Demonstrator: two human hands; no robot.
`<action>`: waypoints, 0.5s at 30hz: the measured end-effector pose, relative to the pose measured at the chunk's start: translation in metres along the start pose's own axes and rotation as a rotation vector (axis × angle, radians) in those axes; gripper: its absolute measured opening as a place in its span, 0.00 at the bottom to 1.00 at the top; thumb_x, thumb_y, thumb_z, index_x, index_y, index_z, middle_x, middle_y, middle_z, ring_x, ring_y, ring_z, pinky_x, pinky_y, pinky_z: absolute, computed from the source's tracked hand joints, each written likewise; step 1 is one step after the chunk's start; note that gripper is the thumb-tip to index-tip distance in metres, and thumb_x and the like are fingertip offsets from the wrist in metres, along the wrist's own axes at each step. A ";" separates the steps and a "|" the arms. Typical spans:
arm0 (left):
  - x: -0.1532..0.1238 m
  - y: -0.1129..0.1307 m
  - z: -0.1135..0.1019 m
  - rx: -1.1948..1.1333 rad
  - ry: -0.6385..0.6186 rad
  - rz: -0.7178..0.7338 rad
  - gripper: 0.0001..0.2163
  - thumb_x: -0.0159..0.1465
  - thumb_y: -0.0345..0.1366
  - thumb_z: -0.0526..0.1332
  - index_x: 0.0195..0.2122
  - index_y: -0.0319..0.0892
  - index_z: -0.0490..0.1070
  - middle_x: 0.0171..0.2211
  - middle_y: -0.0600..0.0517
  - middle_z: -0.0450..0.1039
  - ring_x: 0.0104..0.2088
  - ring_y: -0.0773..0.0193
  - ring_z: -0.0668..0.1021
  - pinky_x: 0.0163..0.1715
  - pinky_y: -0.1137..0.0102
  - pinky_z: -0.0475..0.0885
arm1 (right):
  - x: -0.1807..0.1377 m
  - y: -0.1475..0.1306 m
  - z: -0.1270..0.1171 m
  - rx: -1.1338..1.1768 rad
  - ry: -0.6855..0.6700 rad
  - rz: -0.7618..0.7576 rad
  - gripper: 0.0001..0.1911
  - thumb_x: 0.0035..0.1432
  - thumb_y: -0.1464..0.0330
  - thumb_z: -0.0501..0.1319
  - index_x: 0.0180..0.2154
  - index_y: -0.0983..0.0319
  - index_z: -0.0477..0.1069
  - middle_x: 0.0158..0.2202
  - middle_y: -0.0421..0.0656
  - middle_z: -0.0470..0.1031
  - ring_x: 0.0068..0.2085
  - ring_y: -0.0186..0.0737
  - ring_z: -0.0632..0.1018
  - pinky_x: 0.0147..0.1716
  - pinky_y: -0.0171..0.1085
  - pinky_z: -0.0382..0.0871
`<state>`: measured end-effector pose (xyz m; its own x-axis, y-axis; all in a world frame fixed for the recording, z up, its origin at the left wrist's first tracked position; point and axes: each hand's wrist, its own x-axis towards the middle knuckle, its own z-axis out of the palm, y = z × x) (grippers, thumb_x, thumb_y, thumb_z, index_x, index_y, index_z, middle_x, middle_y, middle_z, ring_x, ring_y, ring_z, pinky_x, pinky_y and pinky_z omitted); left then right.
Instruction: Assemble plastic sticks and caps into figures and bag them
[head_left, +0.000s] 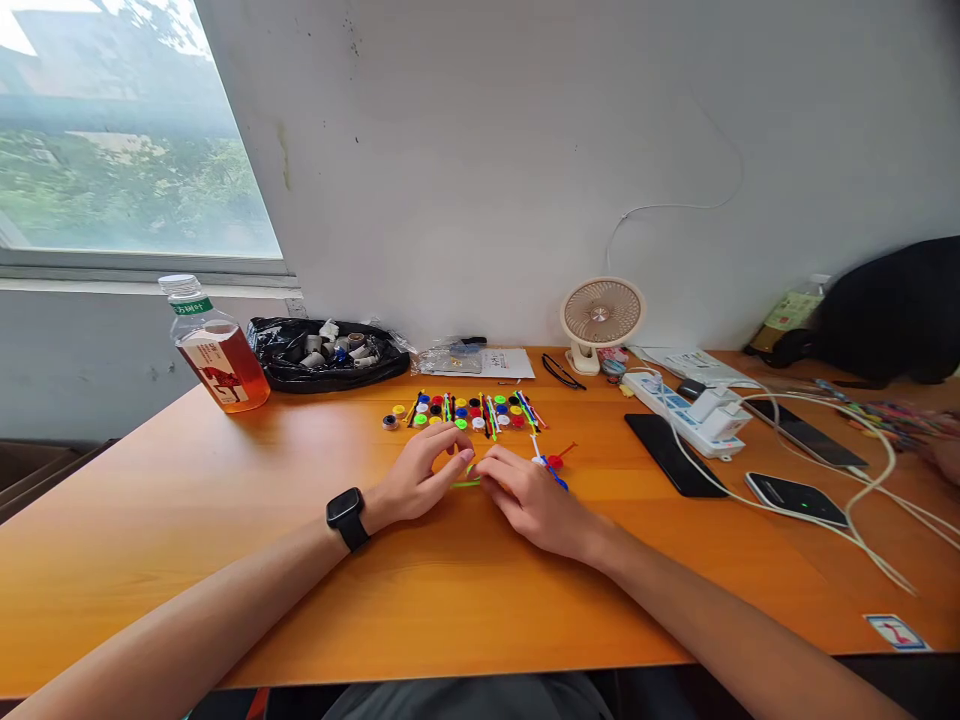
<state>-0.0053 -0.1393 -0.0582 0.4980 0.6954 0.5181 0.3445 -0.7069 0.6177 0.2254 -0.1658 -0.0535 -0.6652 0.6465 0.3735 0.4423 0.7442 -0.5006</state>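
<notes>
Black bag (285, 368) at the wall, open, holds grey-white small parts. Bottle (217, 350) left of it, capped, amber liquid inside. Both hands on the table (187, 540): left hand (420, 478) and right hand (529, 500), fingertips meeting on a green stick (466, 483) lying flat between them, pinched at both ends. Row of coloured caps (465, 410) and sticks just beyond. Fan (600, 318), power strip (679, 410), phones (799, 497), cables to the right.

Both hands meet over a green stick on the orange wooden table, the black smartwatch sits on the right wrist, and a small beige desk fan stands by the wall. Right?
Not quite: the black smartwatch is on the left wrist, as the head view shows. The rest holds: left hand and right hand meet over the green stick on the orange wooden table, beige desk fan by the wall.
</notes>
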 end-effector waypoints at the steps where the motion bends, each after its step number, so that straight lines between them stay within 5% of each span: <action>1: 0.000 0.001 -0.001 0.017 -0.005 0.023 0.12 0.77 0.42 0.55 0.40 0.44 0.73 0.39 0.48 0.77 0.40 0.57 0.76 0.46 0.63 0.70 | 0.001 0.000 0.000 0.032 0.037 0.002 0.13 0.75 0.75 0.52 0.50 0.57 0.72 0.46 0.46 0.74 0.44 0.44 0.77 0.46 0.41 0.71; 7: -0.001 -0.005 0.005 0.019 -0.094 0.041 0.08 0.75 0.38 0.57 0.40 0.44 0.72 0.35 0.50 0.76 0.34 0.62 0.75 0.37 0.68 0.69 | 0.004 0.003 0.001 0.142 0.163 0.000 0.12 0.76 0.73 0.51 0.51 0.56 0.72 0.47 0.46 0.72 0.47 0.43 0.76 0.49 0.41 0.71; 15: 0.001 -0.017 0.000 0.116 -0.063 0.029 0.06 0.73 0.33 0.57 0.42 0.44 0.74 0.36 0.51 0.78 0.35 0.63 0.77 0.37 0.69 0.69 | 0.005 0.021 0.003 0.079 0.215 0.087 0.07 0.74 0.73 0.55 0.47 0.58 0.70 0.44 0.45 0.73 0.44 0.43 0.76 0.46 0.40 0.70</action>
<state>-0.0110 -0.1265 -0.0680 0.5566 0.6674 0.4947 0.4174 -0.7395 0.5281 0.2292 -0.1472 -0.0646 -0.4797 0.7349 0.4793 0.4388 0.6740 -0.5943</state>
